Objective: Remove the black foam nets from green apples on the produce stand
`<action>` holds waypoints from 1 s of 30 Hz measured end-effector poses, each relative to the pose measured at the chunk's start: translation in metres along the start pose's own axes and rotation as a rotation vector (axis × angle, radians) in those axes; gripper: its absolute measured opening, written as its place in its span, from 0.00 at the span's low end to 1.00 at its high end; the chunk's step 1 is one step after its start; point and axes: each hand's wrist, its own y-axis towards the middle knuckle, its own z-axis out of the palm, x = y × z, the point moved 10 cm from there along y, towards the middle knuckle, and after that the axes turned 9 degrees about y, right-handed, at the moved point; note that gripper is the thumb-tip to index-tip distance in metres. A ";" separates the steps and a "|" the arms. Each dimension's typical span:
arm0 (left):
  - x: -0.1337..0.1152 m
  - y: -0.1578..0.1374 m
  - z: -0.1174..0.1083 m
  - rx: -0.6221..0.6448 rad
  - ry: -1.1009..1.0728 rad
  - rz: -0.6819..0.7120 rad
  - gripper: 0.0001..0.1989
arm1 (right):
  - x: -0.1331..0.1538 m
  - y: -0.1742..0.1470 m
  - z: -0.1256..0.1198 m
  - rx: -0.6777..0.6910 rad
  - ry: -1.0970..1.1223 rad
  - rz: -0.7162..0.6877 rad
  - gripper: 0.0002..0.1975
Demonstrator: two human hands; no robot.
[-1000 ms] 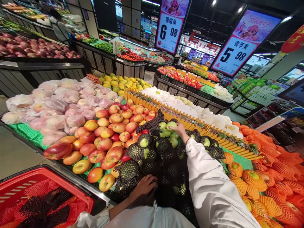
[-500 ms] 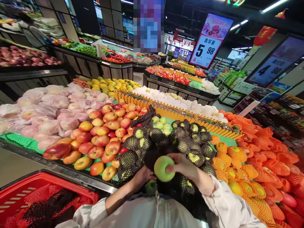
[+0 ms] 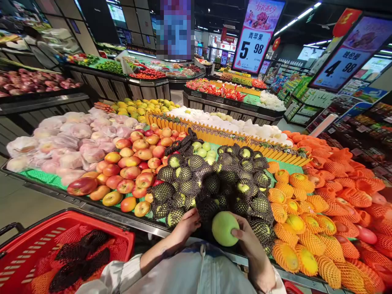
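A bare green apple point(image 3: 224, 228) is in my right hand point(image 3: 246, 237), thumb across its near side and fingers around its right. Beside it my left hand point(image 3: 186, 223) is pinched shut on an empty black foam net point(image 3: 207, 209), which hangs dark between the hand and the apple. Just beyond both hands lies a pile of green apples in black foam nets point(image 3: 226, 171). A few unwrapped green apples point(image 3: 202, 152) rest at the back of that pile.
Red apples point(image 3: 131, 167) and bagged fruit point(image 3: 73, 139) lie to the left, orange-netted fruit point(image 3: 294, 220) to the right. A red basket point(image 3: 122, 241) with black and red nets stands at lower left. The stand's metal edge point(image 3: 143, 226) runs before me. Price signs point(image 3: 256, 38) hang overhead.
Both hands have come down and nearer to my body. The apple has moved lower and to the right, still in my right hand. The view has shifted, showing more of the basket.
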 end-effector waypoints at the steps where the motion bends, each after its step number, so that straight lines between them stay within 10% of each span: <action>1: 0.011 0.000 0.006 -0.011 -0.016 -0.044 0.23 | -0.003 -0.006 -0.011 -0.037 0.040 0.007 0.26; 9: 0.019 -0.024 0.032 -0.055 0.198 -0.017 0.47 | -0.024 -0.038 -0.059 -0.128 -0.097 0.135 0.27; 15: 0.002 -0.041 0.071 0.002 0.064 0.053 0.27 | -0.039 -0.046 -0.092 -0.188 -0.049 0.102 0.31; 21: -0.017 -0.049 0.022 -0.401 0.185 0.173 0.17 | -0.048 -0.044 -0.096 -0.187 -0.003 0.130 0.26; 30: -0.031 -0.040 -0.010 -0.504 0.104 0.242 0.22 | -0.053 -0.062 -0.137 -0.375 0.171 0.114 0.25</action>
